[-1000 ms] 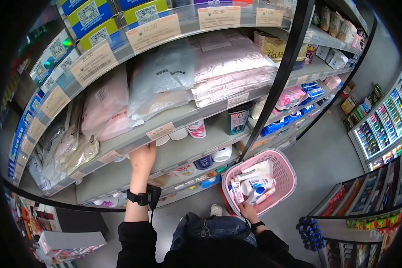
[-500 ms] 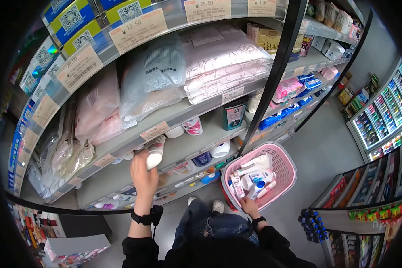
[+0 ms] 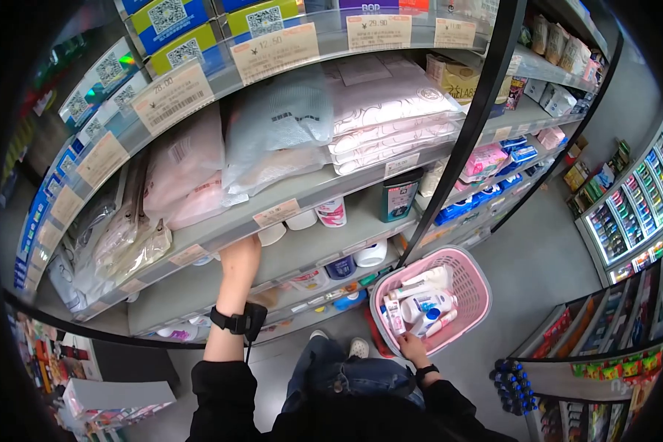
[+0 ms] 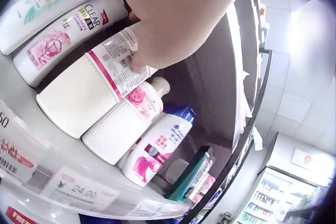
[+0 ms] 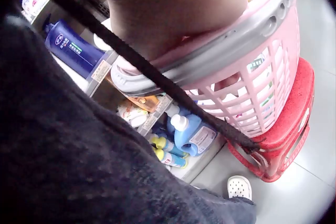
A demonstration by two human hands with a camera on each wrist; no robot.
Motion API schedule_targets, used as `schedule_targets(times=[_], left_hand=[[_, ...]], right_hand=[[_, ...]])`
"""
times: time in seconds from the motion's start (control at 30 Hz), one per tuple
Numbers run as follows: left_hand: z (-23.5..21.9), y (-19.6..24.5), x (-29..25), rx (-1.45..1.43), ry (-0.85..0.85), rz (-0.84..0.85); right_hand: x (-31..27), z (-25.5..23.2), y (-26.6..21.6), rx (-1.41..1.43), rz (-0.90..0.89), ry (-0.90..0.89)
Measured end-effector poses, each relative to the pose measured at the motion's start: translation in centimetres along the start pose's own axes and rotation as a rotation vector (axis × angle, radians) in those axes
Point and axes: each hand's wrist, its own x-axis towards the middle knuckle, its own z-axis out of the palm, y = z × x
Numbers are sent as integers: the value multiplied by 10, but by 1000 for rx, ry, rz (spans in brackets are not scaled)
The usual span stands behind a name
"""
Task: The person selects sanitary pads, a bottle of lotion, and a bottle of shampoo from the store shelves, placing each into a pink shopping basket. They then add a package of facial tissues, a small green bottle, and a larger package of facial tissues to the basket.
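Observation:
My left hand [image 3: 241,259] reaches in under a shelf edge that hides its fingertips in the head view. In the left wrist view it grips the upper part of a ribbed white bottle [image 4: 79,94], its thumb on the printed back label. A smaller rose-label bottle [image 4: 116,129] stands right beside it, then a Head & Shoulders bottle [image 4: 157,145]. On the other side are a Clear bottle [image 4: 63,37] and a Pantene bottle [image 4: 52,3]. Down at the right, my right hand [image 3: 412,348] holds the near rim of a pink basket [image 3: 480,298] containing several bottles and tubes.
The pink basket sits on a red stool-like base [image 5: 286,129]. Packaged pillow-like bags [image 3: 280,125] fill the shelf above my left hand. A black shelf post [image 3: 464,140] rises between the bays. A blue jug [image 5: 194,134] stands on a low shelf.
Half a second ago my left hand held the bottle tilted out past the shelf edge; now hand and bottle are back in under it. My right hand stays at the basket rim.

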Motion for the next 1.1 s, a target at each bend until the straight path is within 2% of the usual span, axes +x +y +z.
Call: schedule_targets(times=[0.13,0.37,0.47,0.53,0.73,0.87,0.93,0.97,1.03,1.1], left_hand=[[2,-3,10,-14,-89,-57],[6,1,13,-36,-97,-104],[-4,2,2,-37,-51,-29],[-19,3,-9,-62,84,25],[-35,-44,-28,125,285,-22],[-40,-65,-28,139,181,-42],[-37,-71,-28,194,20,-87],[-35,-73,-29,195,22,-92],[-32,-75,-30,186,161,2],[-33,-70,-36,166,228,12]], right_hand=[[0,1,-1,-34,22,3],[-4,-4,-6,-32,29,-2],[-4,-6,-7,-39,28,-19],[-5,-7,-8,-38,17,-8],[-3,-3,-6,-38,47,-19],[-4,-4,-7,-50,9,6],[-3,-5,-7,-62,9,-3],[-3,-5,-8,-68,13,-10],[-2,-5,-8,-56,11,-11],[-3,-5,-7,-43,13,-13]])
